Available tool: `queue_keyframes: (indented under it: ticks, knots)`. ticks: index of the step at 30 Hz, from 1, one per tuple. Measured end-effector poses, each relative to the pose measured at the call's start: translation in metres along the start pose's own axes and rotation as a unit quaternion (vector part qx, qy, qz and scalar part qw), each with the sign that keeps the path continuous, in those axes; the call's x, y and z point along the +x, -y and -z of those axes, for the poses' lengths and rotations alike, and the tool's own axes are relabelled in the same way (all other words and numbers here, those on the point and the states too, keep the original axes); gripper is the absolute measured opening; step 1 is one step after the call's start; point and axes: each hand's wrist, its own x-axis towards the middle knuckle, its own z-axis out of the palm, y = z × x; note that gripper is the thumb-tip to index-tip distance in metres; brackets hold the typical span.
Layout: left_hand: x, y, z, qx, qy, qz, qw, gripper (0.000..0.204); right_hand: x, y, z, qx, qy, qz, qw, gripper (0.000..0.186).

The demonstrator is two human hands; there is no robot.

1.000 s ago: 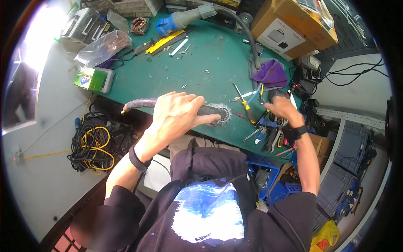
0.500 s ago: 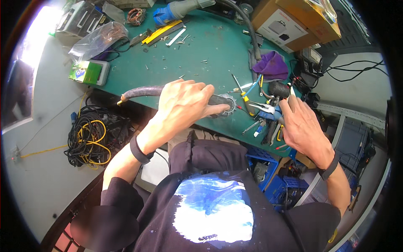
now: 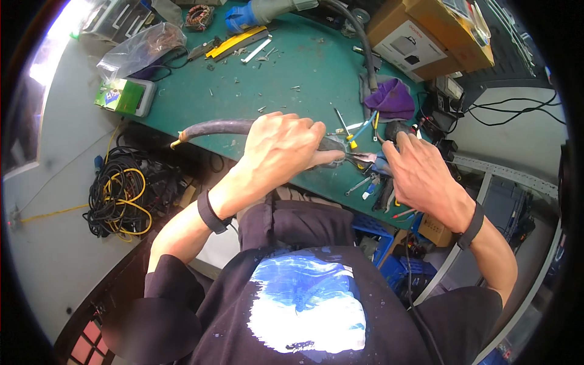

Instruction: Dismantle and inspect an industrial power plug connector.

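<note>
My left hand is closed round a thick dark cable, whose left end bends down to short yellowish wire tips. Its round fitting at the right end is partly hidden under my thumb. My right hand is closed on blue-handled pliers, their metal jaws pointing left at that end; whether they grip it is too small to tell. Behind them lie screwdrivers, loose wires and tools, beside a purple cloth.
The green bench holds a blue-and-grey plug, yellow strips, small metal bits, a green box and a clear bag. A cardboard box stands back right. Coiled cables lie below left, blue crates below right.
My right hand has taken the pliers from the tool pile and brought their jaws leftward to the cable's end. My left hand, still holding the cable, has shifted slightly right and upward.
</note>
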Motion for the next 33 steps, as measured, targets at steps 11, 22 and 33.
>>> queue_keyframes:
  ticks: [11, 22, 33]
  knots:
    - [0.001, 0.003, -0.001, 0.008, -0.007, 0.006, 1.000, 0.052, 0.006, -0.001, -0.002, 0.006, 0.029, -0.007, 1.000, 0.033]
    - [0.003, 0.002, -0.003, 0.004, -0.006, 0.017, 1.000, 0.052, 0.007, 0.000, -0.005, -0.011, 0.042, -0.017, 0.999, 0.038]
    - [0.001, -0.002, -0.008, -0.015, -0.023, 0.031, 0.999, 0.052, 0.016, 0.022, 0.010, -0.080, 0.109, -0.032, 0.990, 0.038]
